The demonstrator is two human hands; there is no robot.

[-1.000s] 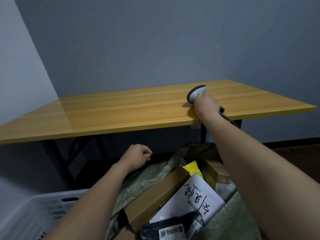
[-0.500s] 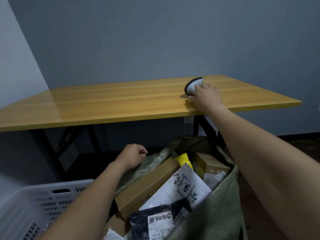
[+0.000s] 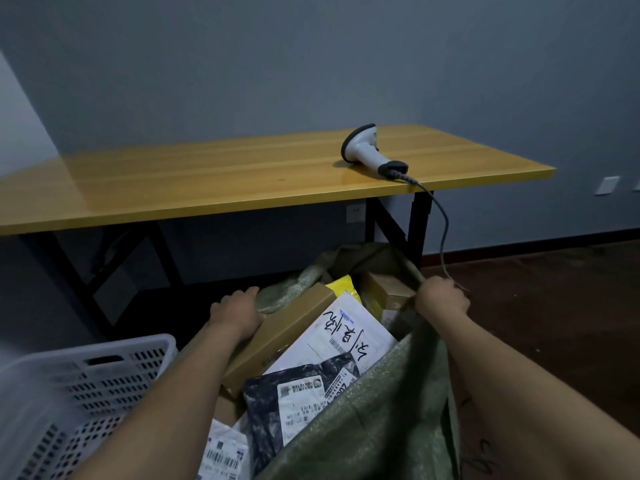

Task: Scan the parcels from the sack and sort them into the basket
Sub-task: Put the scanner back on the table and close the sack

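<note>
One green sack [image 3: 374, 420] stands open between the two arms, and one white basket [image 3: 86, 386] sits just outside the left forearm. About seven parcels show in the sack's mouth: a long brown box [image 3: 291, 327] touching the left hand, a white envelope [image 3: 349, 334] with handwriting beside it, a black bag [image 3: 294, 403] nearer the body, a yellow packet [image 3: 343, 285], a small brown box [image 3: 388, 285] beside the right hand, and more labelled pieces low down. One scanner [image 3: 363, 147] lies on the one table [image 3: 207, 181], well beyond the right hand, its cable hanging off the edge. The left hand [image 3: 239, 317] is curled over the sack's left rim. The right hand [image 3: 440, 296] is a closed fist gripping the right rim. Half a second ago the right hand was on the scanner; now it has let go and come down to the sack.
</note>
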